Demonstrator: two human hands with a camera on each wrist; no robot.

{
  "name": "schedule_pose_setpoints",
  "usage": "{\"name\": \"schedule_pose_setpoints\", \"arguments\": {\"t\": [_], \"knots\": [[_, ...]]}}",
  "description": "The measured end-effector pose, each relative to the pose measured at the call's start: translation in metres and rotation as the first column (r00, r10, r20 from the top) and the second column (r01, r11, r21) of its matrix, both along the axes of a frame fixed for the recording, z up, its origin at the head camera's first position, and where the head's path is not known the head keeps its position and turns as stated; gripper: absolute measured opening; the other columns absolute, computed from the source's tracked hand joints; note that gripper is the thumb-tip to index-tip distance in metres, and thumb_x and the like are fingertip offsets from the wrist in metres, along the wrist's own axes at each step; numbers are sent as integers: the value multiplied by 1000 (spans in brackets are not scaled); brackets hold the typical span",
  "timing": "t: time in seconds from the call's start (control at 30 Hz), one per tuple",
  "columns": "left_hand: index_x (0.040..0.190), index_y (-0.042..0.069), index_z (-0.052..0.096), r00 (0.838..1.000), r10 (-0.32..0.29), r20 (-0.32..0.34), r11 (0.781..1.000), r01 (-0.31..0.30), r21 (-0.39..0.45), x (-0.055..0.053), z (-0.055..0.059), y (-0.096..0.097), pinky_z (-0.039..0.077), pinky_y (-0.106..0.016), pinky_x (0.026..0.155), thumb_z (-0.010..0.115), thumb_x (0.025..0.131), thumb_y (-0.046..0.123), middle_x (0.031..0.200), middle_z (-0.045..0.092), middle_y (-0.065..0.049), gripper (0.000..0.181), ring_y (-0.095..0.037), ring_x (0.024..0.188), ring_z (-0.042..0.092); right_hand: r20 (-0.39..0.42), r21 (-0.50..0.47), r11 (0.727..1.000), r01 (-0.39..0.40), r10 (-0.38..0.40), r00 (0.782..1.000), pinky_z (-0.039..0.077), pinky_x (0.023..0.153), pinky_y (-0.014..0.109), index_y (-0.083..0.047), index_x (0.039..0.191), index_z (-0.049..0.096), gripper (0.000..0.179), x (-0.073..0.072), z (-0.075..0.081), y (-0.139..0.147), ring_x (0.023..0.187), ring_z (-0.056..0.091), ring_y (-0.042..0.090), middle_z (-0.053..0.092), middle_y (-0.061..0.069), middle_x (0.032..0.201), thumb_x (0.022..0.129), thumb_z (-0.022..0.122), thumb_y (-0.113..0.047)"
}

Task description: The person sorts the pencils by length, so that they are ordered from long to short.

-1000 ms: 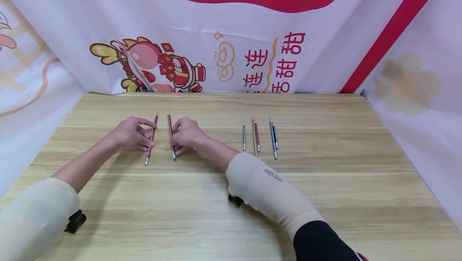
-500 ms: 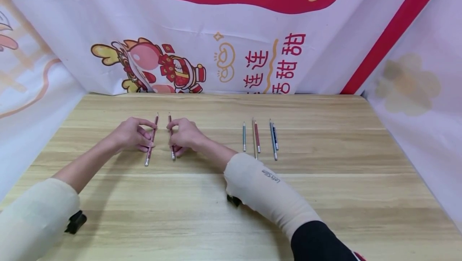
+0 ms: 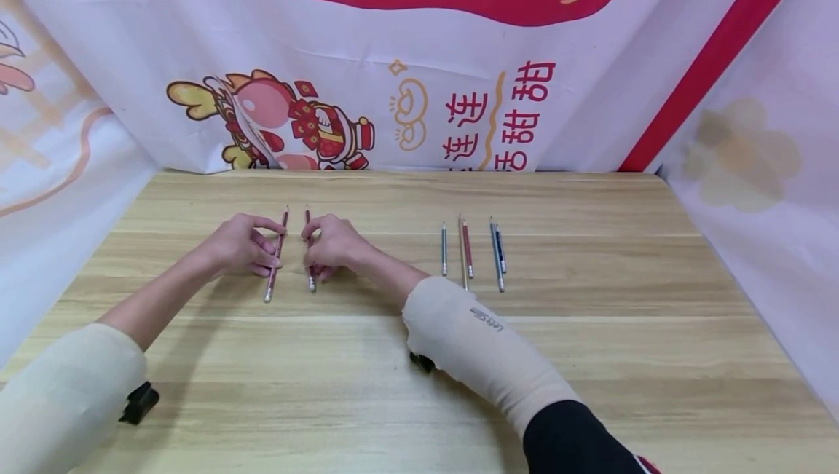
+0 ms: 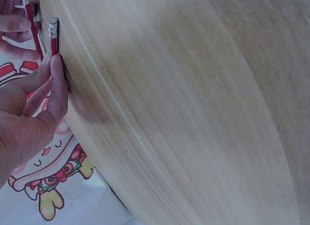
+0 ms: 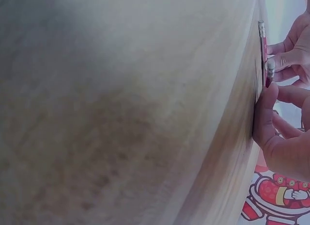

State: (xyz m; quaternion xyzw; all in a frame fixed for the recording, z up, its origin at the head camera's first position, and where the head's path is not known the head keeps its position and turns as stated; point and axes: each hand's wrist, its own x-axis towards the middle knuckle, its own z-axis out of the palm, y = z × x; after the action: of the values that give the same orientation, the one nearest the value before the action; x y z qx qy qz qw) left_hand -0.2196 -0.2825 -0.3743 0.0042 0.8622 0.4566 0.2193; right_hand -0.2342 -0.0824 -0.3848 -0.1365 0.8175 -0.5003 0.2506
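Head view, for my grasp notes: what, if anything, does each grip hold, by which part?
Left grip holds one red pencil, right grip another red pencil, each around mid-length, both ends sticking out.

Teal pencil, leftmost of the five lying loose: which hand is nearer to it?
Right. The right hand is left of the teal pencil, not touching it; the left hand is farther off on that same side.

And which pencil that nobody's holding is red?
The red pencil lying just right of the tan pencil; the other four unheld ones look bluish, tan or dark.
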Motion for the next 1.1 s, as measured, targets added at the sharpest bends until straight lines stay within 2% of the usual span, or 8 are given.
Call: {"name": "schedule_pose_setpoints", "arguments": {"t": [0.27, 0.5, 0.63, 0.87, 1.1], "knots": [[147, -17, 38, 1000, -12, -11, 1000, 12, 1, 1, 1, 1, 69, -36, 66, 69, 86, -19, 86, 63, -12, 69, -17, 69, 72, -56, 52, 998, -20, 23, 998, 65, 53, 32, 2, 131, 64, 50, -2, -4, -4, 47, 60, 14, 66, 8, 66, 83, 77, 12], [147, -18, 37, 1000, -16, -6, 1000, 16, 9, 1, 1, 1, 69, -36, 67, 69, 86, -19, 86, 62, -12, 69, -17, 70, 71, -109, 78, 997, -8, 17, 994, 60, 45, 25, -2, 130, 67, 55, -5, -8, -6, 45, 57, 12, 63, 3, 65, 79, 86, 6], [147, -17, 36, 1000, -20, -13, 1000, 20, 7, 2, 0, 0, 69, -36, 67, 69, 86, -19, 88, 62, -12, 70, -17, 70, 71, -106, 84, 996, 20, -11, 994, 53, 40, 21, -6, 130, 68, 57, -5, -9, -8, 45, 54, 9, 61, 1, 65, 77, 89, 2], [148, -16, 36, 1000, -12, -5, 1000, 12, 4, 1, 0, 0, 69, -36, 68, 69, 86, -19, 89, 62, -13, 70, -17, 71, 71, -99, 56, 998, 23, -17, 995, 45, 36, 18, -5, 132, 68, 58, -3, -9, -6, 45, 53, 7, 61, -1, 65, 78, 90, 0], [149, -16, 36, 1000, -11, -3, 1000, 11, 3, 1, 0, -1, 69, -36, 69, 69, 87, -19, 91, 62, -14, 71, -17, 73, 71, -103, 33, 999, 14, -11, 995, 42, 35, 17, -3, 131, 68, 58, -3, -8, -5, 43, 51, 5, 60, -1, 66, 78, 89, 2]]}}
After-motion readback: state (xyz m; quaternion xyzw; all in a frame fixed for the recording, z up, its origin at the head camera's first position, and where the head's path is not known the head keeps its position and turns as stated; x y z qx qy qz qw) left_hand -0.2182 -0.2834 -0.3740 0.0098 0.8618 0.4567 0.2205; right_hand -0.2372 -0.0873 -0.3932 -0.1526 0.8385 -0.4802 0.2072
